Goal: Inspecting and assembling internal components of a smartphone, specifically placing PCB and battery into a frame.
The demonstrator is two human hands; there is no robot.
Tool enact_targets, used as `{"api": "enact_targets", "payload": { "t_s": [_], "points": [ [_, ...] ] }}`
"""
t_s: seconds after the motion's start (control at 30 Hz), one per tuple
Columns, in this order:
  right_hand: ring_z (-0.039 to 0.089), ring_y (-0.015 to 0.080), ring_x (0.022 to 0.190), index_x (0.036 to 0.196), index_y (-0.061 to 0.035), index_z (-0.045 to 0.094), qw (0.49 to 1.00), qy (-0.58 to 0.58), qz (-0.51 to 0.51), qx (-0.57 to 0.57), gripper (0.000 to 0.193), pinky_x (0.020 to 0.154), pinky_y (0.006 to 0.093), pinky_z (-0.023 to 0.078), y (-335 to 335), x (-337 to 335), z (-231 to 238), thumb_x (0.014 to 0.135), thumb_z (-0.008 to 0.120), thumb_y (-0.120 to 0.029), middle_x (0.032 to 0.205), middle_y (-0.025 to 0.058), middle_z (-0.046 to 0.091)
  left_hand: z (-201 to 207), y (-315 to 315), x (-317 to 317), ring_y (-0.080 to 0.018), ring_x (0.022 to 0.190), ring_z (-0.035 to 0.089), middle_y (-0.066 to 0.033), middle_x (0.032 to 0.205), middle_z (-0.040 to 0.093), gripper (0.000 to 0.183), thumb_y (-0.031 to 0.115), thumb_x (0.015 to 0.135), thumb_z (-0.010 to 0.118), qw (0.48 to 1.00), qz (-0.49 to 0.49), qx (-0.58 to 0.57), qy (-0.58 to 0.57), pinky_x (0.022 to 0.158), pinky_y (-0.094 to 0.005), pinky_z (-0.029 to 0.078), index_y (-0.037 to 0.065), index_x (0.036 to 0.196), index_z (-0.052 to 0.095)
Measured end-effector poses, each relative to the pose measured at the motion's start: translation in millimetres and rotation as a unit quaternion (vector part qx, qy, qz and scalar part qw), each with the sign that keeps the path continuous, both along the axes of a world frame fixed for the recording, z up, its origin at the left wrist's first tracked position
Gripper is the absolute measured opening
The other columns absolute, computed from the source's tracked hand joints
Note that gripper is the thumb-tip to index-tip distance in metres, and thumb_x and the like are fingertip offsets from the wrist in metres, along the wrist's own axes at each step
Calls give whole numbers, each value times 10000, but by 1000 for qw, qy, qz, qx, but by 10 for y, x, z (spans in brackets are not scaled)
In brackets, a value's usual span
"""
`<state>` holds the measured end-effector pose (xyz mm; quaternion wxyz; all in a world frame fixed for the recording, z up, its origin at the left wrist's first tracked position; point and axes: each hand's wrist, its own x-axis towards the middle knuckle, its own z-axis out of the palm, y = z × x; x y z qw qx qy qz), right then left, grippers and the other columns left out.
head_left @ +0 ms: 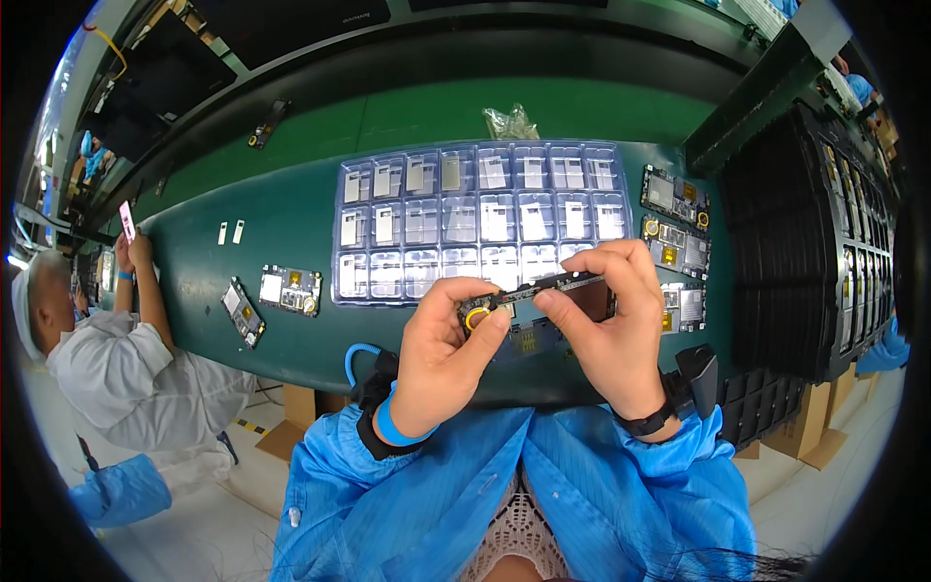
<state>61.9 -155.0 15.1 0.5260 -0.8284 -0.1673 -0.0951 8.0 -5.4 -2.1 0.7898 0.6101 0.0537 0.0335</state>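
Observation:
Between both hands, above the near edge of the green table, I hold a circuit board [525, 334] tilted up. My left hand [441, 354] grips its left end, thumb beside a round gold-ringed part. My right hand [619, 315] pinches the top edge at the right, thumb on the front and fingers behind. Just beyond lies a clear plastic tray [423, 213] with rows of compartments, many holding small pale rectangular plates with cut-outs. The fingers hide part of the board and of the tray's near row.
Boards [291, 289] lie on the left, with two small white strips [231, 232] farther back. More boards [676, 196] line the right, beside a tall stack of black trays [790, 242]. A clear bag [510, 123] sits behind the tray. A co-worker [126, 359] sits at the left.

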Motion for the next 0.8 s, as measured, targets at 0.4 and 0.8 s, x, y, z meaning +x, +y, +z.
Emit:
{"api": "enact_targets", "payload": {
  "t_s": [0.4, 0.8],
  "points": [
    [500, 156, 635, 797, -17, 576, 1000, -10, -23, 17, 243, 514, 230, 443, 36, -29, -84, 619, 738, -49, 757, 58, 430, -63, -48, 33, -31, 701, 461, -29, 824, 543, 164, 5, 835, 547, 996, 40, 50, -56, 572, -175, 374, -14, 977, 467],
    [524, 102, 579, 857, -16, 573, 996, 84, 15, 36, 188, 504, 223, 425, -86, 49, -77, 702, 677, -40, 818, 57, 473, -27, -64, 94, -50, 740, 507, -41, 840, 562, 175, 69, 856, 541, 999, 10, 43, 13, 629, -183, 408, -6, 990, 456]
  ]
}}
